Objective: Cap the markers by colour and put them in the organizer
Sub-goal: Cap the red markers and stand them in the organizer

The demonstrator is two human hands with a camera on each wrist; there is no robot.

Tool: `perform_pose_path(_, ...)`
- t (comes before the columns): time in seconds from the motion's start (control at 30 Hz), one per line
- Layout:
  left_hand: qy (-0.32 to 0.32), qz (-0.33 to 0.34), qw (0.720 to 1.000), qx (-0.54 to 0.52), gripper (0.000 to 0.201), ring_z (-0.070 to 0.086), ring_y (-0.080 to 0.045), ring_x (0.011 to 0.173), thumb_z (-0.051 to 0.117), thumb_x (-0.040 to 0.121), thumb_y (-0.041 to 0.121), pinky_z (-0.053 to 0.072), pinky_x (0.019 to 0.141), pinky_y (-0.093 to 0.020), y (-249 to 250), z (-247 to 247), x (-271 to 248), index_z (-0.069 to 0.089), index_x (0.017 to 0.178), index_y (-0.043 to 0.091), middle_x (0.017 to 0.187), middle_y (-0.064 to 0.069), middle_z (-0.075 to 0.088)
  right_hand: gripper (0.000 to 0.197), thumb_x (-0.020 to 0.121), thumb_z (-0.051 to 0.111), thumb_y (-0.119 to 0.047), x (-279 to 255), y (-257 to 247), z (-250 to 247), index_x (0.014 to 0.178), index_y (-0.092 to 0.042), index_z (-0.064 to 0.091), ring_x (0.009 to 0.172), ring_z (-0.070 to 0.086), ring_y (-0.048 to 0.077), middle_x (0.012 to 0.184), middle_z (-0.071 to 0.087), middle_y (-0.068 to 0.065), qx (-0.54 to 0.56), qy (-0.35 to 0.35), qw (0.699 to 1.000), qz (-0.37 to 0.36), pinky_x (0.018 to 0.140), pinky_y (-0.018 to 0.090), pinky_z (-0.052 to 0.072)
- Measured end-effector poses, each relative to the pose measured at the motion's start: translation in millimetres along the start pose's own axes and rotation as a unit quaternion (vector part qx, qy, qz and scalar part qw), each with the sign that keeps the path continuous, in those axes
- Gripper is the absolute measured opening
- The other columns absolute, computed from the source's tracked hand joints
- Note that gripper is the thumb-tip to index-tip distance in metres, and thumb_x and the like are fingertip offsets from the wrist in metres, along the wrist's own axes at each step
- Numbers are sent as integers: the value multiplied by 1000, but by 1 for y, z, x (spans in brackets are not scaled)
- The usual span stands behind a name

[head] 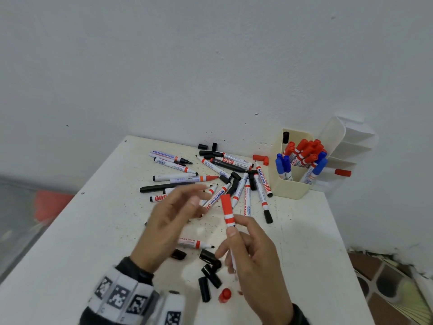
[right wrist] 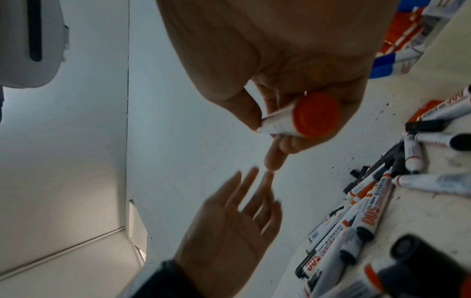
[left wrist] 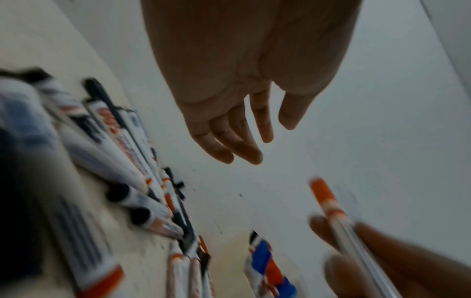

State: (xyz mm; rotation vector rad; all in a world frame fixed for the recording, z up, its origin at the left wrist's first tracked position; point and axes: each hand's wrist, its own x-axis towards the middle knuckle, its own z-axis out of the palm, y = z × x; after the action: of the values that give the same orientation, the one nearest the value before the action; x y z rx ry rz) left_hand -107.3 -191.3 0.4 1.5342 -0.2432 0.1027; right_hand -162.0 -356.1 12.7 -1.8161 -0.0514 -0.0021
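My right hand [head: 251,259] pinches a red-capped whiteboard marker [head: 228,213] upright above the table [head: 304,231]; my left hand [head: 173,221] hovers beside it, fingers spread, holding nothing. Loose markers [head: 263,181] reading "MARKER 500" lie before the cream organizer [head: 290,187]

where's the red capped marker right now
In the head view, the red capped marker is held upright in the right hand, above the table's near centre, beside the open left hand.

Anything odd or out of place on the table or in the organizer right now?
One black-capped marker stands in the organizer's back compartment beside the red-capped ones. A loose red cap lies behind the organizer, apart from the pile. Ink specks dot the table.
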Motion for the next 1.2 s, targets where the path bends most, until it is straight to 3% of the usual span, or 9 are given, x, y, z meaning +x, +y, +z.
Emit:
perform_pose_path(0.13, 130, -52, 988, -57, 20, 57, -18, 74, 52, 94, 20, 49, 70, -25, -20, -45, 0, 68, 101, 11, 90, -9, 69, 17, 97, 45, -29, 12, -2, -24, 112, -38, 50, 73, 63, 27, 87, 73, -16, -41, 59, 997, -31, 61, 23, 51)
perform_pose_path(0.27, 190, -114, 964, -144, 21, 51, -10, 62, 46, 99, 8, 48, 57, -18, -36, -71, -13, 67, 94, 9, 75, -4, 60, 54, 97, 50, -19, 30, -10, -52, 144, -39, 32, 70, 56, 40, 91, 74, -8, -51, 130, 987, -76, 58, 18, 52)
perform_pose_path(0.4, 187, -152, 962, -127, 20, 44, -11, 54, 45, 99, 7, 43, 51, -17, -48, -78, -29, 64, 96, 2, 65, -4, 52, 51, 91, 60, -16, 55, -22, -82, 128, -46, 41, 78, 69, 17, 80, 71, 1, -95, 193, 965, -148, 75, 40, 59)
perform_pose_path(0.5, 174, -171, 962, -127, 20, 41, -12, 51, 45, 99, 6, 40, 46, -18, -56, -74, -35, 64, 95, -1, 62, -6, 48, 54, 90, 65, -5, 72, -33, -103, 108, -51, 44, 73, 67, 24, 78, 65, -6, -85, 248, 946, -188, 69, 55, 58)
perform_pose_path(0.73, 168, -222, 929, -244, 18, 39, -11, 48, 49, 92, 9, 41, 45, -20, -60, -58, -31, 63, 94, -2, 63, -6, 43, 38, 89, 65, -22, 103, -59, -138, 107, -41, 38, 79, 70, 19, 89, 64, -1, -124, 386, 875, -265, 75, 43, 60)
perform_pose_path(0.9, 186, -236, 880, -369, 18, 47, -8, 49, 75, 67, 24, 53, 56, -18, -64, -71, -30, 72, 79, 11, 63, 0, 49, 34, 91, 62, -18, 127, -61, -153, 106, -37, 38, 76, 63, 0, 92, 65, 5, -196, 372, 862, -284, 74, 9, 50)
perform_pose_path(0.97, 185, -235, 877, -377, 29, 49, -8, 50, 80, 55, 27, 54, 57, -19, -64, -73, -31, 73, 78, 12, 64, 0, 50, 26, 92, 62, -15, 139, -52, -156, 111, -22, 47, 73, 62, 1, 91, 64, 3, -222, 354, 867, -272, 72, 3, 47)
perform_pose_path(1.03, 178, -236, 881, -370, 23, 51, -8, 48, 73, 58, 25, 54, 55, -19, -63, -70, -30, 72, 77, 11, 63, -1, 50, 29, 93, 62, -14, 152, -42, -157, 116, -12, 46, 75, 63, 10, 91, 64, 3, -253, 332, 874, -248, 73, 4, 48)
perform_pose_path(1.2, 186, -235, 879, -371, 18, 52, -9, 48, 53, 83, 17, 54, 53, -19, -61, -66, -29, 68, 82, 8, 64, -3, 50, 25, 94, 61, -12, 178, -14, -152, 113, -13, 45, 77, 64, 19, 89, 64, 5, -311, 281, 889, -184, 73, 29, 54)
